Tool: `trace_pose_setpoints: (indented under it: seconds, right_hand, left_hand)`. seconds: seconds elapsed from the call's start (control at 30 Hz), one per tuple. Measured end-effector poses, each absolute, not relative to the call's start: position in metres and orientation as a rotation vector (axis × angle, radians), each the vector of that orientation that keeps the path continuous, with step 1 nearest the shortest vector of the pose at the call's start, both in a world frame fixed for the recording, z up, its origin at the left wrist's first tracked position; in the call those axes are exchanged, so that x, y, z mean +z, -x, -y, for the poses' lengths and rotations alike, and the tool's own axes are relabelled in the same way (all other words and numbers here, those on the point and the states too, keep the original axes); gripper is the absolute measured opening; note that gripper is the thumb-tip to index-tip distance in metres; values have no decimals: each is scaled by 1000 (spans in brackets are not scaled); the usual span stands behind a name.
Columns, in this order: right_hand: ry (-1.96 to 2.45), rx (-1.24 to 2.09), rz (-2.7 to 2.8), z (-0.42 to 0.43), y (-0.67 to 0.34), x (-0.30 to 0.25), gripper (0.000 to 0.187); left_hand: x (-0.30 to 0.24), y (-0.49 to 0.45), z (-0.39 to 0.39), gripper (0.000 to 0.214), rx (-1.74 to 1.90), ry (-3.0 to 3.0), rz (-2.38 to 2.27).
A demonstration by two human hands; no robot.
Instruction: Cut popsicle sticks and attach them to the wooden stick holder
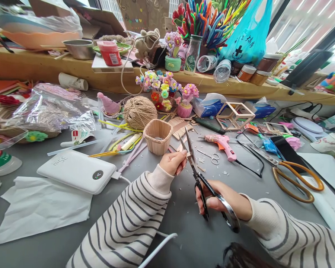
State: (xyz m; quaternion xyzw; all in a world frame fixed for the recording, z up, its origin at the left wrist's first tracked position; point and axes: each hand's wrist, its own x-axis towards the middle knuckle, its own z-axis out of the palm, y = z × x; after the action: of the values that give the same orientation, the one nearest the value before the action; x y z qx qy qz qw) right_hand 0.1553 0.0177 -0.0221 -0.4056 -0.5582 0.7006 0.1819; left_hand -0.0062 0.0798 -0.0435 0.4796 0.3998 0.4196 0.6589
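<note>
My right hand (216,197) is closed round the handles of a pair of black scissors (194,169), whose blades point away from me and stand a little apart. Pinched in the fingers of my left hand (173,162) is a small piece of thin wood (188,154), which lies at the scissor blades. Whether the blades touch it I cannot tell. Just beyond my left hand stands a small basket of wooden strips (158,137) with a twine rim. Flat wooden sticks (180,127) lie behind it, and wood scraps are scattered near the blades.
Right of the blades lie small scissors (212,156), a pink glue gun (222,145) with a black cord, and large brown-handled scissors (296,180). A white power bank (78,169) with a cable sits at left. Behind are a twine ball (140,111) and a wooden stick frame (236,114).
</note>
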Motion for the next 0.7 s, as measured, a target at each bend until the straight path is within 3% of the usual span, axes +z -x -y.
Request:
trace_pose_setpoints:
  seconds: [0.2,0.4,0.7]
  right_hand:
    - [1142,1876,1593,-15,-153,-24,43]
    - [1416,1904,1321,-22,-153,-24,37]
    - [1601,1616,1563,-35,-161,-34,27]
  left_hand:
    - [-42,5,-79,46,956,-1088,-954]
    - [-39,4,-77,45,916,-1111,-978]
    - [-41,9,-81,44,985,-1140,-871]
